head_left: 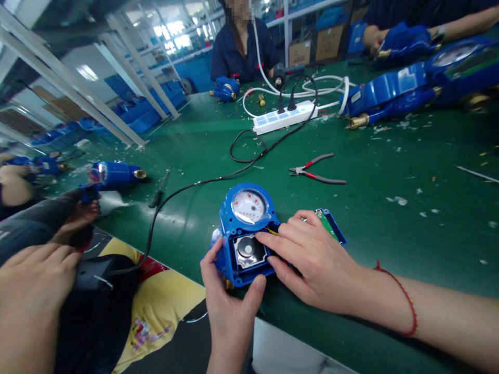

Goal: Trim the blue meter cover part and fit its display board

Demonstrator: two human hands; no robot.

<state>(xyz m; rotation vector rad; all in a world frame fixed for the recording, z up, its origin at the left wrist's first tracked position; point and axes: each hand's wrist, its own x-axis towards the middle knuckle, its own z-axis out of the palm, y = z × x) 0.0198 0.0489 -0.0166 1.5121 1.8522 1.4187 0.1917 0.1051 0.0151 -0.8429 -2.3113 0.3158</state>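
Observation:
A blue water meter (pixel 238 235) with a round white dial lies near the front edge of the green table, its lower compartment open onto a grey part with a black disc. My left hand (pixel 230 298) grips the meter's near edge, thumb on the front and fingers round the left side. My right hand (pixel 312 259), a red string on its wrist, lies over the meter's right side. Its fingers are stretched out, and the index tip is at the compartment's edge by thin wires. A green circuit board in a blue cover (pixel 331 226) shows behind that hand.
Red-handled pliers (pixel 316 171) lie beyond the meter, then a white power strip (pixel 284 117) with black and white cables. More blue meters (pixel 390 91) sit far right and left (pixel 115 174). A co-worker's hand (pixel 33 291) at lower left holds a black corded tool. Other people work at the back.

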